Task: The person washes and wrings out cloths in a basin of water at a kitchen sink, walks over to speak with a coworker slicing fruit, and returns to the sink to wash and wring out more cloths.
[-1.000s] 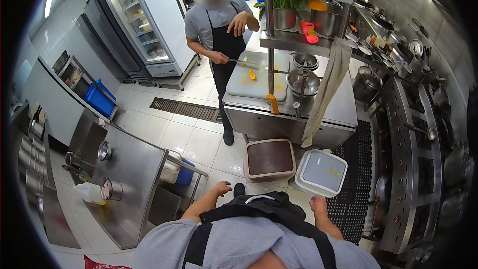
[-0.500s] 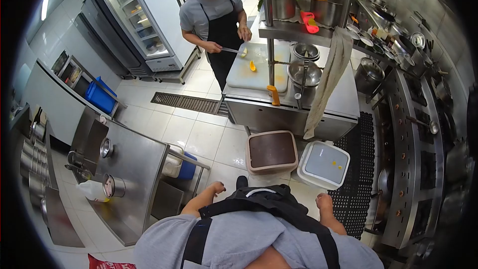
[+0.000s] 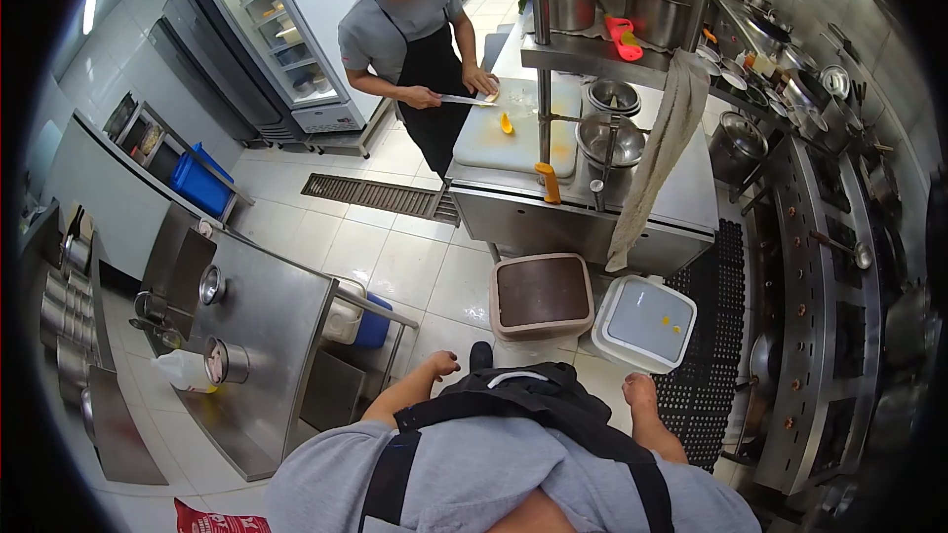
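My left hand (image 3: 441, 365) hangs at my side, its fingers loosely bent and apart, with nothing visible in them. It is nearest to the end of the steel table (image 3: 267, 321). On the other side hangs my right hand (image 3: 640, 390), also relaxed, just below the white bin (image 3: 647, 324) with a grey lid. No object shows in it, though its fingertips are partly turned away. A brown-lidded bin (image 3: 542, 294) stands ahead between the hands, apart from both.
Ahead, a co-worker (image 3: 420, 59) holds a knife (image 3: 464, 100) over a cutting board (image 3: 518, 153) with an orange-yellow piece (image 3: 507, 123) on it. Stoves (image 3: 820, 316) line the right side beyond a black rubber mat (image 3: 716, 355). A floor drain (image 3: 380, 197) crosses the tiles.
The co-worker has leaned toward the board, and their free hand has come down onto it beside the knife. My left hand has shifted slightly forward; my right has moved slightly up.
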A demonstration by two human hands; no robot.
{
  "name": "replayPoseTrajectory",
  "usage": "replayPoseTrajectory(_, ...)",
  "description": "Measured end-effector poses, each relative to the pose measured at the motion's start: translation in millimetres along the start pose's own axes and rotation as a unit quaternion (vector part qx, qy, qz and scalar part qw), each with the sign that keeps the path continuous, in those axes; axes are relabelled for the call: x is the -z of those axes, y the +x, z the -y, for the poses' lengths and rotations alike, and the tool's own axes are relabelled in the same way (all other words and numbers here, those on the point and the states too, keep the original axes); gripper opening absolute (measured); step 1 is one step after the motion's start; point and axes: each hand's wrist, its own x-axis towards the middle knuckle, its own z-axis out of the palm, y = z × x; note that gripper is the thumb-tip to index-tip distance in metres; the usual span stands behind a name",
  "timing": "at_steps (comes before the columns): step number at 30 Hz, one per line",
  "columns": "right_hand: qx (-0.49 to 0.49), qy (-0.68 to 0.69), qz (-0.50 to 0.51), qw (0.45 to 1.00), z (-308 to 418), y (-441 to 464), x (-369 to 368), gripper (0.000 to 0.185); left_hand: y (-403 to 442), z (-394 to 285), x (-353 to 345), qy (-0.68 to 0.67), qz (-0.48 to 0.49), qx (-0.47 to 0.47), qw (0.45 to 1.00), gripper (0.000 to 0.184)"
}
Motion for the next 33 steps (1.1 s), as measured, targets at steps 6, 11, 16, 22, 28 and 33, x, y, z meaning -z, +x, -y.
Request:
replayPoseTrajectory(6, -0.049, 0.006, 0.039, 0.998, -4, -13, 6, 0.022, -5, 10, 4, 0.024, -0.002, 0.029, 0.999, 0.052)
replayPoseTrajectory(11, -0.023, 0.002, 0.027, 0.999, 2, -14, 11, 0.021, -5, 13, 0, 0.007, 0.003, 0.024, 1.0, 0.053)
replayPoseTrajectory(16, -0.042, 0.011, 0.019, 0.999, 19, -3, 17, 0.022, -7, -8, 3, 0.009, 0.003, 0.006, 1.0, 0.054)
replayPoseTrajectory(22, -0.014, 0.016, 0.027, 0.999, 19, 2, 13, 0.023, -15, -13, 3, -0.001, -0.015, -0.012, 1.0, 0.054)
replayPoseTrajectory(28, -0.035, 0.008, 0.042, 0.998, 7, 0, 7, 0.024, -7, -1, 0, 0.007, -0.018, 0.011, 1.0, 0.053)
replayPoseTrajectory(33, -0.016, -0.008, 0.037, 0.999, 8, -5, 11, 0.023, -14, 4, -5, 0.006, -0.008, 0.012, 1.0, 0.053)
